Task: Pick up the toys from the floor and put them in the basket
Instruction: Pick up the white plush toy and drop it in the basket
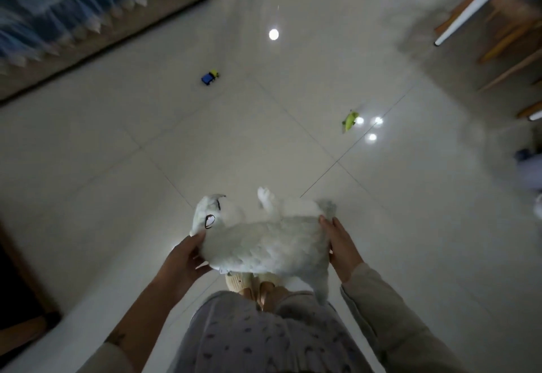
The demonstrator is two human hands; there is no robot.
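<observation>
A large white plush animal (pixel 264 240) hangs above the floor in front of me, its head to the left. My left hand (pixel 184 258) grips its head end and my right hand (pixel 341 248) holds its rear end. A small blue and yellow toy truck (pixel 210 77) lies on the tiles farther away, left of centre. A green toy (pixel 350 121) lies on the floor to the right. No basket is in view.
A sofa with a blue frilled cover (pixel 58 14) runs along the upper left. A white table leg (pixel 469 11) and wooden chair legs (pixel 510 38) stand at the upper right. Dark wooden furniture (pixel 20 293) sits at the left edge. My slippered feet (pixel 258 284) are below the plush.
</observation>
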